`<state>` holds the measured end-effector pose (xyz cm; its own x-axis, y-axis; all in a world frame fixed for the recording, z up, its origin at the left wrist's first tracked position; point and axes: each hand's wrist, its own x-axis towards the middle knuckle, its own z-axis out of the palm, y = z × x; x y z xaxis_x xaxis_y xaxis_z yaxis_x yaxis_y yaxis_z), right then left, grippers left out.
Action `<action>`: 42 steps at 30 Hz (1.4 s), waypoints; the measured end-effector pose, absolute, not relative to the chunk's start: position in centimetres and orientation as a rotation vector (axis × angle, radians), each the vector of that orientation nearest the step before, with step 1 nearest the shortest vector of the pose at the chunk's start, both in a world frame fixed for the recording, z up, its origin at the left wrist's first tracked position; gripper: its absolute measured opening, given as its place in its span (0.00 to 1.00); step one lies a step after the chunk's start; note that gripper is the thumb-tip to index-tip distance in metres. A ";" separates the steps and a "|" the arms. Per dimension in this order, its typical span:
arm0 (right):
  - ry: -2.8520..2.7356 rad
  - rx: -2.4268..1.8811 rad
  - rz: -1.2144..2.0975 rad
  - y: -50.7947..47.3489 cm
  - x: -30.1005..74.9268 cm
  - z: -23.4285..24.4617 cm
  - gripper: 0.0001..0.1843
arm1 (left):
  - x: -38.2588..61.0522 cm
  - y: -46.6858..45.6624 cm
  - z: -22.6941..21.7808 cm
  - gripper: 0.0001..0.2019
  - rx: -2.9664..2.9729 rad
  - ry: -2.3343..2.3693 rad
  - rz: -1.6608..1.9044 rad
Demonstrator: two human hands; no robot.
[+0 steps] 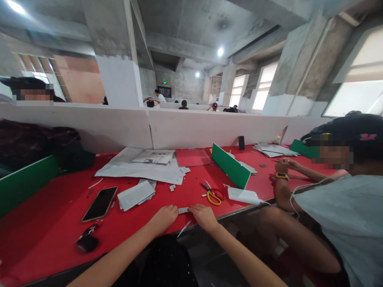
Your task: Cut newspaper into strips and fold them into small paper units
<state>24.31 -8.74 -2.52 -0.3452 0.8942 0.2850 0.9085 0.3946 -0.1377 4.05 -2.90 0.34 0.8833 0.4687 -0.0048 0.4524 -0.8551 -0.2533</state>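
Near the front edge of the red table, a small folded strip of printed paper (183,210) lies between my two hands. My left hand (164,217) has its fingers closed on the strip's left end. At the right end, the fingers of my right hand (203,216) press on the same strip. A thin white sliver (184,229) sits just below, by the table edge. Yellow-and-red-handled scissors (214,196) rest to the right of my right hand, blades pointing away. Left of my left hand is a stack of folded paper pieces (136,195).
A phone (100,204) and keys with a black fob (87,238) lie at left. Newspaper sheets (140,169) spread at the back. A green divider (230,165) and white power strip (243,195) stand right, beside a seated co-worker (335,199). A white partition (221,127) runs behind.
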 end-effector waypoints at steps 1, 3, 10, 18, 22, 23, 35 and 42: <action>-2.347 -1.562 -0.054 -8.7 24.4 -2.6 0.17 | 4.1 -2.9 0.2 0.13 -2.800 -0.698 0.098; -2.348 -1.545 -0.035 -8.7 24.5 -2.7 0.17 | 4.1 -3.0 -0.1 0.13 -2.788 -0.694 0.102; -2.263 -1.534 0.062 -9.1 24.6 -2.5 0.18 | 3.5 -3.0 0.7 0.13 -2.886 -0.713 0.011; -2.064 -1.505 0.276 -9.4 25.7 -2.1 0.14 | 2.4 -1.8 1.8 0.12 -3.175 -0.962 -0.260; -2.068 -1.413 0.379 -9.5 26.4 -2.3 0.13 | 2.6 -1.8 1.7 0.13 -3.170 -0.910 -0.263; -2.061 -1.398 0.396 -9.6 26.5 -2.3 0.13 | 2.6 -1.8 1.7 0.13 -3.164 -0.896 -0.261; -1.948 -1.452 0.519 -7.8 26.0 -1.1 0.10 | 2.9 -2.1 1.7 0.12 -3.120 -0.904 -0.257; -2.003 -1.385 0.932 -4.1 26.2 -0.1 0.08 | 3.8 -1.5 1.4 0.13 -3.287 -1.374 -0.532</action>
